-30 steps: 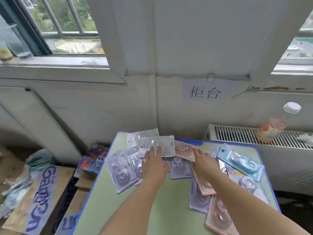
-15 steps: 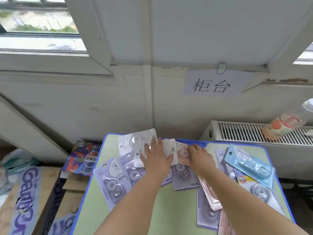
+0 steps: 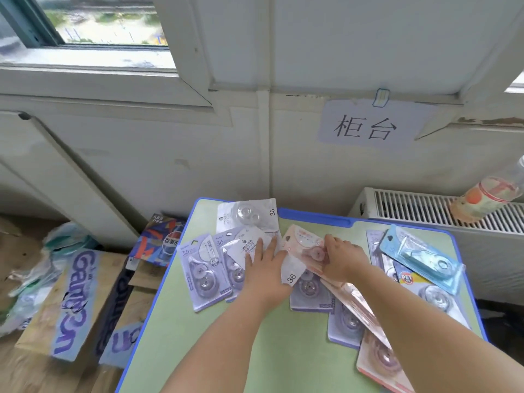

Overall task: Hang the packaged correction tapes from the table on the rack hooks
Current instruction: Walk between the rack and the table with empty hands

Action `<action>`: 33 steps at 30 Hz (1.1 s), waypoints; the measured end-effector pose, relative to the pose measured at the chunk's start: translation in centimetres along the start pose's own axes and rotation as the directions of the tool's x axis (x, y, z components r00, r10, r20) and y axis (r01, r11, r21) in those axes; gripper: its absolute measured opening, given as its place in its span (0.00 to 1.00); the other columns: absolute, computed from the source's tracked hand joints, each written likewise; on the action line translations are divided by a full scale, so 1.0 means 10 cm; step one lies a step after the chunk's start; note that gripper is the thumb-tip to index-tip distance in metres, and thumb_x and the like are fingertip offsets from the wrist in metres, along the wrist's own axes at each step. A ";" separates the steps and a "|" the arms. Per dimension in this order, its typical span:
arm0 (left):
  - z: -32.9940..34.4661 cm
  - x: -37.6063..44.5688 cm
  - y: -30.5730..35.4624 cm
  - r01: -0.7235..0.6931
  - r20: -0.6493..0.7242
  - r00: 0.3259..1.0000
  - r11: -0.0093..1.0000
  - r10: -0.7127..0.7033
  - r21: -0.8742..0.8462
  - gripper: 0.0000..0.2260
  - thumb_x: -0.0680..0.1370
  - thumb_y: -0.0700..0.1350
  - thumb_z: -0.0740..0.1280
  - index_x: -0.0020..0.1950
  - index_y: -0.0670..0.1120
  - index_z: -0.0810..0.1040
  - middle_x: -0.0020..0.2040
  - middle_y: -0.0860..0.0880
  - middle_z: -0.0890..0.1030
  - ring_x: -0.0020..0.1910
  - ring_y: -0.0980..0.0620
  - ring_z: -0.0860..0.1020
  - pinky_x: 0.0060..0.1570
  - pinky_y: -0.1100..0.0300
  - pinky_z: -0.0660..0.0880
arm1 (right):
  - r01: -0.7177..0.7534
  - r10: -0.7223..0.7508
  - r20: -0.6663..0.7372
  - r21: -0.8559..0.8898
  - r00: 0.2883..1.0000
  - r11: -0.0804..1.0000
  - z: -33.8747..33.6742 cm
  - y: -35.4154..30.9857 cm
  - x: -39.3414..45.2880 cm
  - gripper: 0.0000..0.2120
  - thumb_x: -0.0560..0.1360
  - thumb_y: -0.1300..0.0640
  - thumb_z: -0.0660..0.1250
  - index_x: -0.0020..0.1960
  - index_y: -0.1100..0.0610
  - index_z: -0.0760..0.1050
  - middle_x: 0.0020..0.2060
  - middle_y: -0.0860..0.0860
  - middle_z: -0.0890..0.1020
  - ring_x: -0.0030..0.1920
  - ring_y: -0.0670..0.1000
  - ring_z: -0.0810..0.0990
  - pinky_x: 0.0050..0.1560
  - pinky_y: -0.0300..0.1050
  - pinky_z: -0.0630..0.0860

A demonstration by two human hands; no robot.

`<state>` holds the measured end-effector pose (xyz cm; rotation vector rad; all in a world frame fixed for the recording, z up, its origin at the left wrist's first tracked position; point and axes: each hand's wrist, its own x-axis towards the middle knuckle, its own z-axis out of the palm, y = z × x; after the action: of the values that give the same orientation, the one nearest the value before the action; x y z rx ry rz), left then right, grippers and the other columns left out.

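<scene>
Head view: left hand (image 3: 265, 275) flat on white packet (image 3: 256, 245)

Both forearms are bare from the lower frame edge up to the fingers; no sleeve, glove, watch or ring shows. The left hand (image 3: 262, 275) and right hand (image 3: 341, 258) have short, unpainted nails on rounded fingers (image 3: 271, 245).

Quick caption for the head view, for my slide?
Left hand presses a white carded pack; right hand grips a pink carded pack on the green table.
</scene>
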<state>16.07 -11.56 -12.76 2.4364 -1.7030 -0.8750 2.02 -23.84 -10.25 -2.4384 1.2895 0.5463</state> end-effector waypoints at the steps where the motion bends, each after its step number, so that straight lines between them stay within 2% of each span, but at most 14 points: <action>1: 0.02 -0.06 -0.01 -0.025 0.017 1.000 0.999 0.024 0.024 0.33 0.76 0.47 0.65 0.78 0.51 0.55 0.80 0.52 0.39 0.78 0.46 0.35 0.75 0.42 0.41 | 0.001 -0.001 -0.014 -0.006 1.000 1.000 0.01 0.00 -0.04 0.15 0.77 0.49 0.60 0.58 0.57 0.63 0.61 0.54 0.74 0.61 0.57 0.73 0.59 0.49 0.67; 5: 0.10 -0.32 -0.01 -0.032 0.001 0.999 0.997 0.032 0.069 0.35 0.76 0.46 0.64 0.79 0.53 0.50 0.79 0.52 0.37 0.77 0.47 0.34 0.75 0.41 0.39 | -0.007 0.007 -0.121 -0.004 0.993 1.000 0.05 0.00 -0.16 0.19 0.76 0.51 0.62 0.62 0.57 0.63 0.60 0.54 0.73 0.59 0.56 0.74 0.57 0.48 0.68; 8: 0.21 -0.44 0.06 0.144 -0.107 0.984 0.990 -0.143 0.001 0.36 0.79 0.55 0.61 0.80 0.56 0.42 0.78 0.50 0.32 0.77 0.40 0.34 0.74 0.40 0.40 | -0.022 0.029 -0.205 0.032 0.978 0.999 0.10 -0.03 -0.25 0.21 0.75 0.51 0.64 0.63 0.58 0.63 0.60 0.54 0.72 0.59 0.56 0.73 0.54 0.47 0.69; 10: 0.28 -0.45 0.13 0.260 -0.115 0.958 0.965 -0.262 -0.031 0.35 0.80 0.59 0.59 0.79 0.57 0.40 0.78 0.49 0.32 0.76 0.35 0.37 0.74 0.39 0.43 | -0.043 0.053 -0.255 0.046 0.966 0.998 0.17 -0.04 -0.31 0.23 0.75 0.49 0.65 0.64 0.58 0.63 0.60 0.54 0.71 0.59 0.56 0.73 0.53 0.46 0.70; 12: 0.32 -0.43 0.20 0.312 -0.107 0.945 0.950 -0.311 -0.008 0.35 0.81 0.58 0.59 0.79 0.57 0.38 0.78 0.49 0.32 0.76 0.31 0.39 0.74 0.38 0.47 | -0.061 0.074 -0.293 0.051 0.953 0.997 0.25 -0.05 -0.36 0.25 0.75 0.47 0.65 0.66 0.57 0.62 0.61 0.54 0.71 0.60 0.56 0.72 0.53 0.47 0.71; 17: 0.37 -0.40 0.22 0.321 -0.113 0.940 0.946 -0.323 -0.036 0.34 0.83 0.46 0.59 0.79 0.59 0.39 0.79 0.49 0.34 0.75 0.28 0.40 0.72 0.41 0.59 | -0.080 0.112 -0.342 0.105 0.933 0.991 0.38 -0.02 -0.49 0.33 0.76 0.47 0.64 0.74 0.57 0.54 0.63 0.55 0.68 0.61 0.57 0.71 0.53 0.49 0.72; 20: 0.37 -0.43 0.22 0.295 -0.128 0.944 0.952 -0.304 -0.084 0.36 0.80 0.35 0.61 0.79 0.56 0.46 0.80 0.49 0.39 0.75 0.31 0.38 0.66 0.45 0.69 | -0.086 0.135 -0.365 0.148 0.921 0.985 0.39 0.02 -0.56 0.35 0.75 0.48 0.65 0.75 0.57 0.52 0.63 0.56 0.68 0.61 0.58 0.70 0.55 0.50 0.72; 22: 0.38 -0.49 0.22 0.283 -0.135 0.946 0.955 -0.294 -0.091 0.38 0.76 0.29 0.61 0.78 0.56 0.51 0.80 0.49 0.43 0.76 0.33 0.38 0.63 0.48 0.72 | -0.088 0.156 -0.376 0.190 0.914 0.978 0.38 0.04 -0.58 0.36 0.75 0.49 0.65 0.75 0.57 0.52 0.63 0.56 0.68 0.61 0.58 0.70 0.55 0.51 0.72; 25: 0.39 -0.57 0.22 0.269 -0.151 0.949 0.960 -0.277 -0.070 0.37 0.74 0.29 0.62 0.77 0.56 0.54 0.79 0.48 0.47 0.76 0.33 0.40 0.63 0.49 0.72 | -0.108 0.188 -0.380 0.221 0.906 0.969 0.35 0.05 -0.62 0.36 0.74 0.48 0.66 0.75 0.58 0.52 0.63 0.56 0.67 0.61 0.57 0.69 0.55 0.51 0.71; 27: 0.35 -0.64 0.24 0.261 -0.158 0.951 0.964 -0.266 -0.048 0.37 0.75 0.31 0.62 0.78 0.55 0.53 0.79 0.48 0.47 0.76 0.34 0.41 0.63 0.50 0.72 | -0.131 0.211 -0.375 0.228 0.903 0.965 0.34 0.06 -0.66 0.37 0.74 0.47 0.66 0.75 0.58 0.52 0.63 0.56 0.67 0.62 0.57 0.69 0.56 0.50 0.71; 30: 0.24 -0.71 0.29 0.247 -0.171 0.953 0.968 -0.250 -0.036 0.38 0.76 0.32 0.61 0.79 0.54 0.48 0.79 0.48 0.47 0.77 0.35 0.40 0.69 0.50 0.66 | -0.136 0.228 -0.380 0.254 0.897 0.958 0.30 0.06 -0.75 0.39 0.75 0.45 0.67 0.76 0.59 0.52 0.64 0.57 0.67 0.63 0.57 0.70 0.56 0.49 0.71; 33: 0.12 -0.73 0.35 0.221 -0.173 0.959 0.974 -0.225 -0.040 0.38 0.76 0.33 0.61 0.79 0.54 0.49 0.79 0.49 0.47 0.77 0.36 0.41 0.74 0.50 0.59 | -0.137 0.278 -0.404 0.344 0.872 0.929 0.30 0.06 -0.87 0.36 0.76 0.41 0.64 0.73 0.59 0.55 0.62 0.57 0.68 0.62 0.58 0.71 0.53 0.50 0.72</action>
<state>10.77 -6.23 -9.45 2.6397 -1.3755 -0.6646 -3.55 -16.59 -8.79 -2.2419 1.6872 -0.1842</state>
